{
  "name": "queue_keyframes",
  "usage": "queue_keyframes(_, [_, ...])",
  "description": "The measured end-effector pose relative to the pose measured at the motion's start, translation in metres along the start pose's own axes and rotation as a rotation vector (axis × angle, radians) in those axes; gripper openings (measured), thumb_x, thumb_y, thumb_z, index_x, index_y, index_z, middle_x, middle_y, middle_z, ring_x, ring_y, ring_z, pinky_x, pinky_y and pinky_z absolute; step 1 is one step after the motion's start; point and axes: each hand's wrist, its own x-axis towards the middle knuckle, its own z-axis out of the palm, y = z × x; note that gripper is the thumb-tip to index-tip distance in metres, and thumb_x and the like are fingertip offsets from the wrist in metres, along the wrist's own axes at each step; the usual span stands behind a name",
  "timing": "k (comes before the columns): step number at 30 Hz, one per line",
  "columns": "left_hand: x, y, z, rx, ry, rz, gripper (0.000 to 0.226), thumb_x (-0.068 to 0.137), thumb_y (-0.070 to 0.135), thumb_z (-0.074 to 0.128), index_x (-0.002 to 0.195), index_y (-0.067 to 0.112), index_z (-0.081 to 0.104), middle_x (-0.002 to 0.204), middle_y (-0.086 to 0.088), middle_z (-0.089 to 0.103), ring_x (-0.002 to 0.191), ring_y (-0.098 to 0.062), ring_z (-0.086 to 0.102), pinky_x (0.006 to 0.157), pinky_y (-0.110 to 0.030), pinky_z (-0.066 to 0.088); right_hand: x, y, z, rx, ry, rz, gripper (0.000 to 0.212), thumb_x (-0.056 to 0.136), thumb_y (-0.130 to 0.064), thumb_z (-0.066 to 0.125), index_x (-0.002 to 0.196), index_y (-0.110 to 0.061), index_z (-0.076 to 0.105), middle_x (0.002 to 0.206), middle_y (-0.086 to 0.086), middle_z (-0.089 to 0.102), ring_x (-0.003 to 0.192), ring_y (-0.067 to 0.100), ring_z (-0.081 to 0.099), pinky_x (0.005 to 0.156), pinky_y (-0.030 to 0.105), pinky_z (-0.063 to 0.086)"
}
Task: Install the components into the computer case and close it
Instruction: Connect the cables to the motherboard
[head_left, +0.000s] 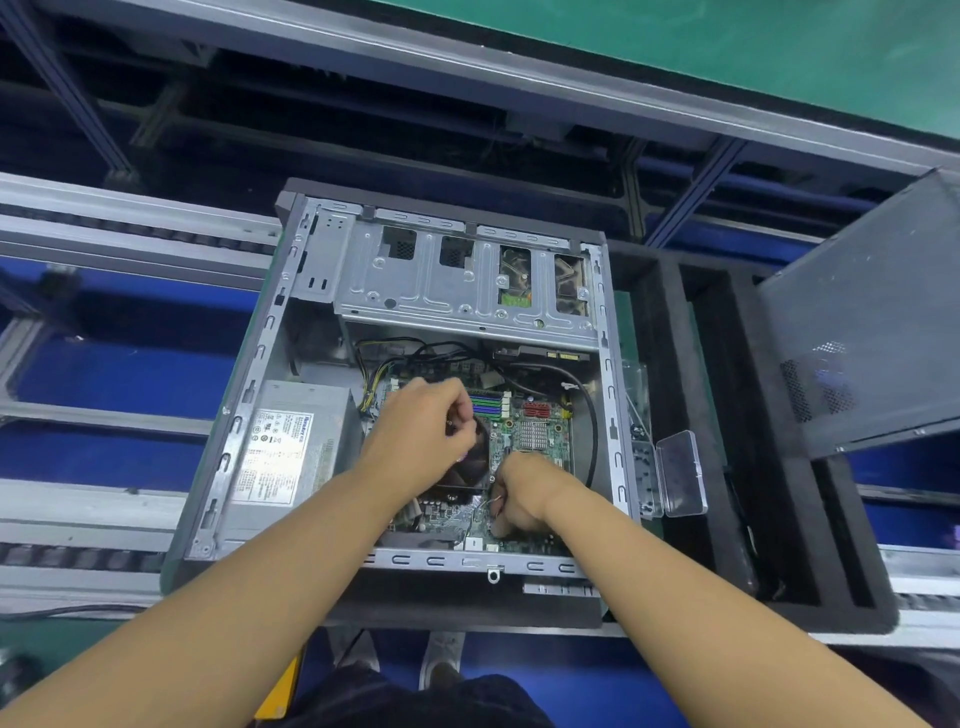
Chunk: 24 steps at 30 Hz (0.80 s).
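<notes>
An open grey computer case (244, 415) lies on its side, with a green motherboard (540, 431) inside. My left hand (421, 431) rests curled over the dark CPU cooler fan (478, 462) in the middle of the board. My right hand (524, 493) is closed around thin wires (491, 501) near the board's front edge, below the fan. A silver power supply (296, 447) sits at the case's left. The metal drive cage (467, 280) spans the far end. The dark side panel (857, 322) leans upright at the right.
A black foam tray (691, 415) with slots lies right of the case. A small clear plastic box (680, 473) with its lid open stands against the case's right wall. Conveyor rails (130, 234) run left and right. My shoes (441, 660) show below.
</notes>
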Motion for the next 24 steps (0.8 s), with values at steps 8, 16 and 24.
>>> queue_keyframes(8, [0.002,0.0,-0.001,0.046,0.05,-0.08,0.01,0.089,0.023,0.059,0.086,0.028,0.051,0.098,0.012,0.057,0.097,-0.015,0.045,0.093,-0.039,0.035,-0.004,-0.004,0.0,-0.117,0.027,-0.044,0.015,0.09,-0.01,0.068,0.084,-0.013,0.054,0.091,0.008,0.056,0.08,0.024,0.056,0.07,0.032,0.05])
queue_keyframes(16, [0.008,0.008,-0.05,-0.031,0.192,0.003,0.008,0.089,0.019,0.058,0.092,0.026,0.055,0.089,0.015,0.059,0.087,-0.01,0.057,0.08,-0.034,0.047,-0.006,-0.003,-0.002,-0.133,0.009,-0.068,0.011,0.095,-0.007,0.064,0.105,-0.003,0.066,0.095,0.009,0.058,0.085,0.025,0.058,0.076,0.031,0.052])
queue_keyframes(24, [0.016,-0.026,-0.093,0.299,0.131,-0.055,0.021,0.088,0.007,0.051,0.083,0.021,0.064,0.081,0.012,0.062,0.085,-0.019,0.057,0.087,-0.041,0.046,-0.018,-0.002,-0.023,0.067,0.174,-0.034,0.029,0.094,0.008,0.054,0.119,-0.003,0.063,0.116,0.013,0.064,0.092,0.026,0.063,0.078,0.033,0.052])
